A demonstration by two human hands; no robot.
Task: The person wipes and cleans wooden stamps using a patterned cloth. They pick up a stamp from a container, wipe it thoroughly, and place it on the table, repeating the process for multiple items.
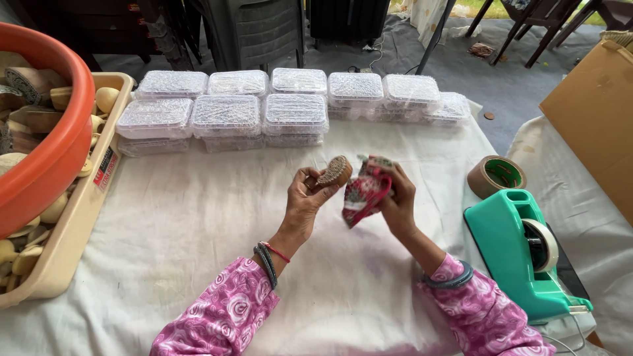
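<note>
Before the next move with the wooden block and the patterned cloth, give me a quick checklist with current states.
1. Left hand grips the wooden block: ok.
2. Right hand holds the red patterned cloth: ok.
3. Block and cloth apart, not touching: ok.
4. Bare white tablecloth under the hands: ok.
5. Green tape dispenser clear of the right forearm: ok, though close.
6. Block's carved face clean: cannot tell.

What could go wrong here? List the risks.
1. The left hand pinches the wooden block by its fingertips above the table; it might slip and drop.
2. The right hand bunches the red cloth, which hangs loose and could snag the block.
3. The right elbow is near the tape dispenser, so a swing could knock it.
</note>
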